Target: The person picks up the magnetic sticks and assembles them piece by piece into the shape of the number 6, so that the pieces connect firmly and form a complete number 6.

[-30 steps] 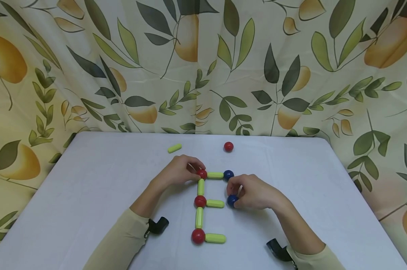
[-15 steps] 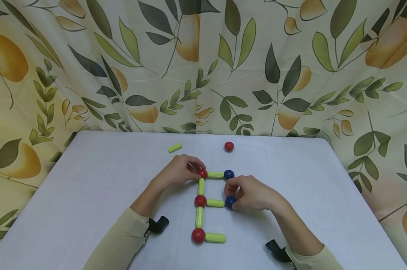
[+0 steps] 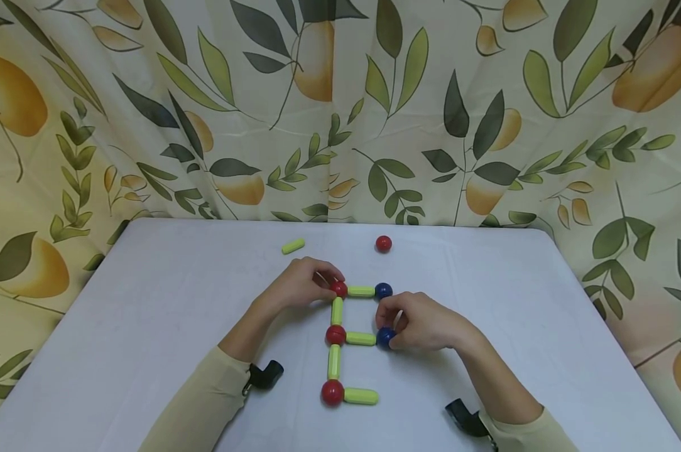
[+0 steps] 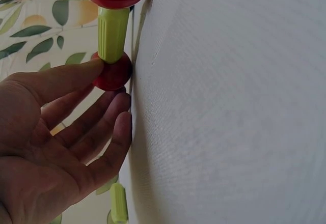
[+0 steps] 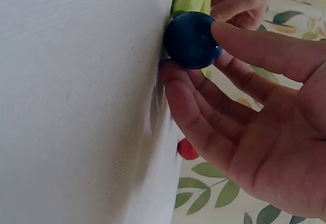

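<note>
Red balls and lime-green rods lie joined on the table as an upright line with side arms. My left hand (image 3: pixel 305 282) pinches the far red ball (image 3: pixel 338 289) between thumb and fingers. From that ball a green rod (image 3: pixel 361 292) runs right to a blue ball (image 3: pixel 383 290). My right hand (image 3: pixel 422 321) pinches a second blue ball (image 5: pixel 192 40), which sits at the end of the middle green rod (image 3: pixel 360 339). That rod starts at the middle red ball (image 3: pixel 335 334). At the near red ball (image 3: pixel 332 393), another green rod (image 3: pixel 360 396) points right with its outer end bare.
A loose green rod (image 3: pixel 293 246) and a loose red ball (image 3: pixel 383 244) lie near the far edge of the white-covered table (image 3: pixel 193 282). Behind the table hangs a curtain (image 3: pixel 340 113) printed with leaves and fruit.
My right hand has moved slightly left, bringing its blue ball from just beyond the middle rod's end up against it. My left hand stays on the far red ball.
</note>
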`<action>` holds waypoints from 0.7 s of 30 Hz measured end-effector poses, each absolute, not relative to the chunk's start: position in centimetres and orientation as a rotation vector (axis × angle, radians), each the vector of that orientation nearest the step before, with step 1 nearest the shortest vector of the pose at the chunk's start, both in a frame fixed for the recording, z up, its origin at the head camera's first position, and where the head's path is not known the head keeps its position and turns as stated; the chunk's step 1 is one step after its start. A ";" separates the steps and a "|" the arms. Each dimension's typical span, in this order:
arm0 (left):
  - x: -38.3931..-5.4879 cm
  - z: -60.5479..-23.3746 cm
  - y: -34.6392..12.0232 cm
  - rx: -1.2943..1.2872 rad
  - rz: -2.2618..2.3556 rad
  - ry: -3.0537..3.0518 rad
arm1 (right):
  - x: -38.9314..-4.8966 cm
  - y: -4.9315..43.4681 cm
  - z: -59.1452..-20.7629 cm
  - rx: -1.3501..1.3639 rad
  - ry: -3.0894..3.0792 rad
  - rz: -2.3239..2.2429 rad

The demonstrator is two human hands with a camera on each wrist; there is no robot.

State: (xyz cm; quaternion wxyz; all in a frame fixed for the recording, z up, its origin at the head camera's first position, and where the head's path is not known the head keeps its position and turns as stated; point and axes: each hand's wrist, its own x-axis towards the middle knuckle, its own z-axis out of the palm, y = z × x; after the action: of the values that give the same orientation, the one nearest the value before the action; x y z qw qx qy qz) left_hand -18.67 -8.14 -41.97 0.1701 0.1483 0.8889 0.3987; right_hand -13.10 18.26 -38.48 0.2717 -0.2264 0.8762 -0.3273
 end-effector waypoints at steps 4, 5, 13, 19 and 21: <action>-18.7 -42.0 -8.2 0.421 1.134 2.528 | -13.2 18.3 -38.5 -0.618 2.358 -0.871; -18.7 -41.9 -8.2 0.422 1.133 2.529 | -13.2 18.2 -38.6 -0.619 2.358 -0.865; -18.9 -42.2 -8.2 0.431 1.136 2.521 | -13.1 18.2 -38.8 -0.647 2.319 -0.818; -18.9 -42.3 -8.2 0.428 1.145 2.520 | -13.1 18.2 -39.0 -0.662 2.303 -0.821; -18.9 -42.2 -8.2 0.421 1.146 2.519 | -13.1 18.1 -39.0 -0.668 2.301 -0.821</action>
State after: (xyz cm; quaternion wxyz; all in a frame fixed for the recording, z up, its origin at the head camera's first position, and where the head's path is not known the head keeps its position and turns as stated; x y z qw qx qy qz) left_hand -18.85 -8.22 -42.24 0.1704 0.1482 0.8868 0.4033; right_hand -13.09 18.15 -39.00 0.2998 -0.2515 0.8668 -0.3091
